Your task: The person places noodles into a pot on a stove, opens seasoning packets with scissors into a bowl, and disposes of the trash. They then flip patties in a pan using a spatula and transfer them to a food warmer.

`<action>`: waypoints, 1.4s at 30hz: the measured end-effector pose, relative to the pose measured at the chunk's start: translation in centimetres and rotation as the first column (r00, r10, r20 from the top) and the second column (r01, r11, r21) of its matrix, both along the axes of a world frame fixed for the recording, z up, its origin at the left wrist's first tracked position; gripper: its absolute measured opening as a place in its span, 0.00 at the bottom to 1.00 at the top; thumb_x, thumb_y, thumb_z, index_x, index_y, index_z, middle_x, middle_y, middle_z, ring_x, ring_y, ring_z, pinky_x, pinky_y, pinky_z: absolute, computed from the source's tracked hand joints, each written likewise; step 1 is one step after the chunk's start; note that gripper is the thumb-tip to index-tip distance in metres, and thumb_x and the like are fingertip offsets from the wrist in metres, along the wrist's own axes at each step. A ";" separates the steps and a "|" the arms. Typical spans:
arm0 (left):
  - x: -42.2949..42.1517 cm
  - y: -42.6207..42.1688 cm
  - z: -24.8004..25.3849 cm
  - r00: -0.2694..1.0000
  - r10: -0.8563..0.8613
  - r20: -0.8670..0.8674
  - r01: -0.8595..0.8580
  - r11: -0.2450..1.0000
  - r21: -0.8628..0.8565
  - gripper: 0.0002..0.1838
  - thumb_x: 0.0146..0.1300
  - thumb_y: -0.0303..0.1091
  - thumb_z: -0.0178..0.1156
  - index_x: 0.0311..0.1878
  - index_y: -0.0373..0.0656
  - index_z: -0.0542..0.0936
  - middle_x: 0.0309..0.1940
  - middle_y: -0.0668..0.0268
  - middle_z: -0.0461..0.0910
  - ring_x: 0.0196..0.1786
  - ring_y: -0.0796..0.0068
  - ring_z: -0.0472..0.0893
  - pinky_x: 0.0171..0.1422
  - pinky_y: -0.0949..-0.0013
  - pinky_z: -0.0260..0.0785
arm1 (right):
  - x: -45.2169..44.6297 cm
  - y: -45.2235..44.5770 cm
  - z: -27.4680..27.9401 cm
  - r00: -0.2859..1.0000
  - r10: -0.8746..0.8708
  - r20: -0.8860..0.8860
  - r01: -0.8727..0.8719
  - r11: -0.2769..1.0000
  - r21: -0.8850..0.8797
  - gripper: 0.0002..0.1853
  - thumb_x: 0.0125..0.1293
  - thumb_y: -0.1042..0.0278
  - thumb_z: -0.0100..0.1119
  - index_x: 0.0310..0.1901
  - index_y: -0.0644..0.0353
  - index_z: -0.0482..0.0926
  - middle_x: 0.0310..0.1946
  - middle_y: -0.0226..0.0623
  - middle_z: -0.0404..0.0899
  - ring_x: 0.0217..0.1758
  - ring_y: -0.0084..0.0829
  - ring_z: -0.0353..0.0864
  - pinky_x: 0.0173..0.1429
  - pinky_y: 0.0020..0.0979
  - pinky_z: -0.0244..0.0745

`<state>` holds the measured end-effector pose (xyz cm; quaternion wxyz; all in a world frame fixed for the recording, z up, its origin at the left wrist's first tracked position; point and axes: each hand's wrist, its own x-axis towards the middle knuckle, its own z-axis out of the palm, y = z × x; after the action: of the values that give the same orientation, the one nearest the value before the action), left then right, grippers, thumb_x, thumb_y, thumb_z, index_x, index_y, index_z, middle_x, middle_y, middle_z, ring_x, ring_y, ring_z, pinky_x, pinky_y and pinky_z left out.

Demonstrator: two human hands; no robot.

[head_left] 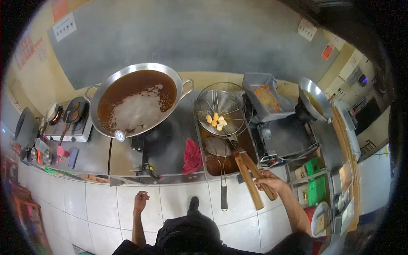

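Note:
My right hand (pixel 272 182) is closed around the wooden handle (pixel 257 172) of a strainer. A second wooden handle (pixel 250 183) lies alongside it, nearly touching. At the far end, the round wire strainer (pixel 219 102) carries several pale yellow fried pieces (pixel 217 121) over a metal tray of brown oil (pixel 216 163). Which handle belongs to which stacked strainer is hard to make out. A smaller skimmer with a dark grip (pixel 224 197) rests across that tray's front edge. Low over the floor, my left hand (pixel 141 199) hangs with loosely bent fingers and holds nothing.
A large wok (pixel 146 67) of bubbling brown oil, with a dial thermometer (pixel 120 135), stands left. Between wok and tray lies a red cloth (pixel 192 156). Behind right are a grey bin with crumbs (pixel 265 114) and a smaller wok (pixel 312 91). A small stove (pixel 70 131) sits far left.

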<state>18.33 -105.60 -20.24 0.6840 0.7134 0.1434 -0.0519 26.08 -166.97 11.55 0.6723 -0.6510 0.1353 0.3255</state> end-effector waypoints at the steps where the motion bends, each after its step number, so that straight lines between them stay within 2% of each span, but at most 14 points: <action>1: -0.4 0.5 -1.5 0.998 -0.054 0.026 0.057 0.989 -0.134 0.11 0.66 0.38 0.57 0.46 0.42 0.76 0.29 0.65 0.82 0.35 0.77 0.82 0.32 0.73 0.73 | -1.3 2.2 3.1 0.996 -0.076 -0.035 0.077 0.997 0.031 0.17 0.58 0.78 0.64 0.48 0.65 0.71 0.25 0.32 0.75 0.24 0.23 0.75 0.27 0.25 0.72; 2: -0.8 -1.3 -0.2 0.997 -0.075 0.015 0.072 0.986 0.150 0.11 0.65 0.36 0.58 0.45 0.40 0.76 0.29 0.63 0.82 0.33 0.76 0.82 0.29 0.72 0.73 | -2.3 4.1 6.5 0.987 -0.150 -0.065 0.153 0.987 0.050 0.16 0.58 0.78 0.63 0.47 0.66 0.71 0.25 0.31 0.74 0.24 0.22 0.74 0.28 0.24 0.72; 5: -3.3 -3.7 -2.6 0.964 -0.036 -0.264 0.079 0.985 0.154 0.11 0.65 0.34 0.57 0.46 0.38 0.77 0.29 0.59 0.84 0.30 0.71 0.83 0.26 0.69 0.75 | -8.0 5.4 9.6 0.991 -0.134 -0.006 0.134 0.990 -0.049 0.15 0.57 0.77 0.64 0.45 0.64 0.71 0.21 0.32 0.73 0.19 0.22 0.72 0.20 0.24 0.65; 9: -10.3 -4.6 -9.6 0.844 -0.099 -0.528 -0.028 0.973 -0.227 0.14 0.65 0.38 0.59 0.47 0.37 0.76 0.29 0.54 0.83 0.27 0.70 0.83 0.23 0.68 0.73 | -14.6 7.7 15.8 0.967 -0.238 -0.088 0.219 0.957 -0.190 0.25 0.54 0.86 0.61 0.55 0.66 0.67 0.25 0.38 0.76 0.20 0.28 0.77 0.21 0.28 0.72; 12: -12.2 -5.8 -10.4 0.878 -0.178 -0.443 0.135 0.983 -0.127 0.14 0.65 0.37 0.60 0.49 0.38 0.76 0.29 0.55 0.83 0.27 0.70 0.83 0.23 0.69 0.74 | -18.1 10.0 18.2 0.944 -0.326 -0.051 0.311 0.931 -0.191 0.26 0.54 0.87 0.60 0.55 0.68 0.65 0.25 0.38 0.75 0.20 0.29 0.77 0.20 0.29 0.72; 17: -11.3 -4.2 -7.7 0.931 -0.138 -0.337 0.127 0.990 -0.055 0.15 0.66 0.40 0.57 0.51 0.42 0.75 0.33 0.58 0.84 0.35 0.70 0.84 0.29 0.67 0.75 | -18.1 15.2 20.5 0.940 -0.321 0.117 0.341 0.910 -0.238 0.27 0.52 0.85 0.62 0.55 0.71 0.65 0.21 0.38 0.74 0.18 0.28 0.75 0.19 0.29 0.71; 24: -18.0 6.1 -5.6 0.956 0.221 -0.194 -0.238 0.969 -0.066 0.13 0.67 0.39 0.55 0.51 0.43 0.75 0.33 0.59 0.83 0.35 0.70 0.84 0.29 0.69 0.74 | -8.0 25.7 19.1 0.931 0.008 0.365 0.059 0.984 -0.171 0.10 0.60 0.71 0.62 0.40 0.65 0.73 0.17 0.30 0.71 0.14 0.21 0.69 0.16 0.23 0.62; 27: -25.4 11.2 -6.3 0.844 0.437 -0.312 -0.474 0.879 -0.052 0.12 0.68 0.39 0.55 0.50 0.45 0.74 0.32 0.60 0.82 0.34 0.71 0.83 0.29 0.68 0.74 | -1.5 30.5 15.7 0.886 0.182 0.426 -0.116 0.978 -0.176 0.08 0.62 0.68 0.62 0.37 0.62 0.74 0.19 0.28 0.72 0.17 0.20 0.71 0.21 0.22 0.65; 31: -39.1 15.7 -9.0 0.627 0.643 -0.440 -0.718 0.696 -0.005 0.16 0.67 0.43 0.57 0.51 0.45 0.71 0.32 0.59 0.82 0.32 0.67 0.83 0.26 0.65 0.73 | 5.3 37.3 11.4 0.923 0.111 0.367 -0.120 0.993 0.000 0.07 0.61 0.70 0.63 0.32 0.62 0.75 0.21 0.30 0.74 0.20 0.21 0.73 0.24 0.22 0.69; 33: -46.1 16.4 -9.3 0.531 0.715 -0.455 -0.797 0.604 0.020 0.21 0.63 0.48 0.60 0.54 0.48 0.69 0.37 0.55 0.82 0.36 0.60 0.83 0.33 0.56 0.76 | 8.1 39.6 9.3 0.956 0.100 0.278 -0.124 0.990 0.070 0.08 0.61 0.70 0.64 0.32 0.63 0.75 0.21 0.30 0.74 0.21 0.21 0.74 0.24 0.22 0.70; 36: -54.9 16.7 -10.6 0.324 0.780 -0.534 -0.919 0.393 0.016 0.24 0.63 0.48 0.57 0.58 0.47 0.68 0.38 0.55 0.82 0.38 0.56 0.82 0.34 0.52 0.75 | 9.7 41.2 7.3 0.959 0.069 0.274 -0.083 0.996 0.038 0.06 0.61 0.69 0.62 0.31 0.60 0.77 0.23 0.29 0.75 0.20 0.20 0.71 0.26 0.20 0.67; 37: -56.5 15.9 -9.3 0.253 0.807 -0.533 -0.949 0.314 0.025 0.24 0.63 0.46 0.57 0.59 0.47 0.68 0.39 0.54 0.81 0.40 0.54 0.82 0.35 0.52 0.75 | 7.3 43.0 9.0 0.952 -0.006 0.305 0.017 0.999 -0.034 0.06 0.62 0.68 0.61 0.33 0.61 0.76 0.22 0.27 0.74 0.21 0.18 0.70 0.26 0.19 0.66; 39: -58.4 16.0 -8.9 0.152 0.784 -0.602 -0.976 0.214 0.031 0.24 0.64 0.46 0.56 0.59 0.45 0.69 0.43 0.54 0.79 0.44 0.54 0.81 0.38 0.52 0.76 | 8.9 42.1 7.2 0.972 0.055 0.230 -0.077 0.993 0.085 0.08 0.66 0.68 0.57 0.39 0.65 0.74 0.21 0.26 0.71 0.21 0.17 0.69 0.25 0.18 0.66; 42: -57.0 18.0 -10.1 0.228 0.795 -0.562 -0.965 0.261 -0.023 0.23 0.66 0.51 0.54 0.59 0.51 0.68 0.46 0.59 0.79 0.47 0.58 0.80 0.43 0.51 0.73 | 9.6 41.8 6.5 0.990 -0.006 0.139 -0.029 0.968 0.248 0.14 0.69 0.64 0.54 0.44 0.70 0.72 0.23 0.32 0.73 0.21 0.20 0.72 0.25 0.18 0.71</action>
<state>-38.68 -87.56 -30.38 0.6518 0.3197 0.6670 0.1673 35.66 -125.17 18.10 0.7545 -0.5833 0.0425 0.2977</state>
